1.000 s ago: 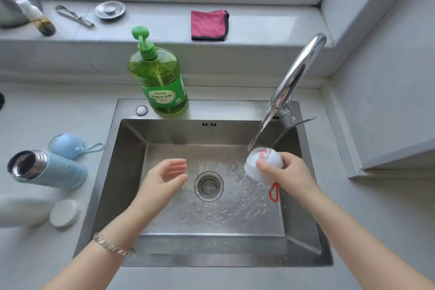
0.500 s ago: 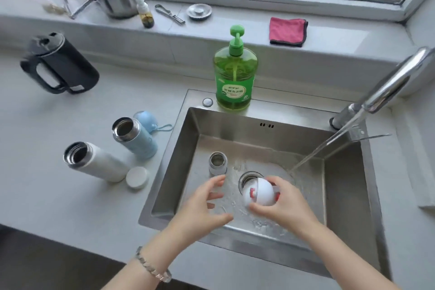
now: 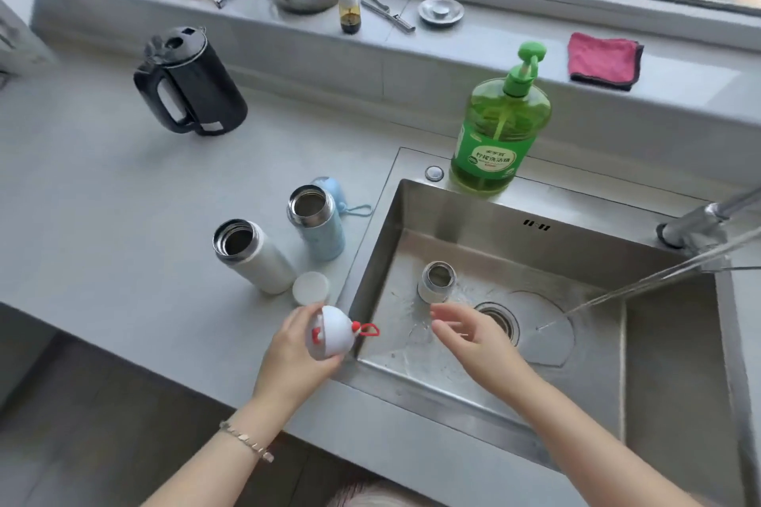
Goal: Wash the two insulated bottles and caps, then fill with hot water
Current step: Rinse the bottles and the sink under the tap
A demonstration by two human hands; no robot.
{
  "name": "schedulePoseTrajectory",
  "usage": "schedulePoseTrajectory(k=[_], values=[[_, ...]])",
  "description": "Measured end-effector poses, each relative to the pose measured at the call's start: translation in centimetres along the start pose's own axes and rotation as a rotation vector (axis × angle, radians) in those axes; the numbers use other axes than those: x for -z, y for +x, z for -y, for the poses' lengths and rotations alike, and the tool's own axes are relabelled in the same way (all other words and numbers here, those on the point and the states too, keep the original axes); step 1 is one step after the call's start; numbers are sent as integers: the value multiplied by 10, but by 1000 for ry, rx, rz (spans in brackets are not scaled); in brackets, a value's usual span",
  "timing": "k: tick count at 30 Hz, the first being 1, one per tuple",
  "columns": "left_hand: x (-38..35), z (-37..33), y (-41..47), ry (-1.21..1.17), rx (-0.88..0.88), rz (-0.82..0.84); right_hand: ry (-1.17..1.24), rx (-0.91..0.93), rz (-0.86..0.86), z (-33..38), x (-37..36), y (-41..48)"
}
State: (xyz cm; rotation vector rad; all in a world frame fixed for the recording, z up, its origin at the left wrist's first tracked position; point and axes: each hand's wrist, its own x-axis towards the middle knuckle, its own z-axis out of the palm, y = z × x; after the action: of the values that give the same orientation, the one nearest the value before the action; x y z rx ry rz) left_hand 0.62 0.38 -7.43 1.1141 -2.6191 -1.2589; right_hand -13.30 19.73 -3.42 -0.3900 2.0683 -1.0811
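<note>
White and domed, the cap [image 3: 333,331] with its red loop sits gripped in the left hand [image 3: 294,354] at lower centre of the frame, over the counter edge just left of the steel sink [image 3: 675,403]. The right hand [image 3: 473,335] hovers empty, fingers spread wide, above the basin near a small steel-rimmed part [image 3: 437,281]. At centre left, the white bottle [image 3: 253,255] and blue bottle [image 3: 317,223] stand uncapped, 2 side by side, a round white lid [image 3: 311,287] and the blue cap [image 3: 333,189] beside them.
</note>
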Motion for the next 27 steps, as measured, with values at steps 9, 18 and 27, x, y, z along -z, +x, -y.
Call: schedulePoseTrajectory(k=[9, 18, 27], values=[[13, 57, 19, 323, -72, 30, -119, -121, -32, -35, -5, 7], [-73, -51, 55, 413, -354, 344, -148, -216, -65, -63, 36, 15], [-199, -81, 148, 776, -403, 444, -217, -249, -153, -113, 84, 29]])
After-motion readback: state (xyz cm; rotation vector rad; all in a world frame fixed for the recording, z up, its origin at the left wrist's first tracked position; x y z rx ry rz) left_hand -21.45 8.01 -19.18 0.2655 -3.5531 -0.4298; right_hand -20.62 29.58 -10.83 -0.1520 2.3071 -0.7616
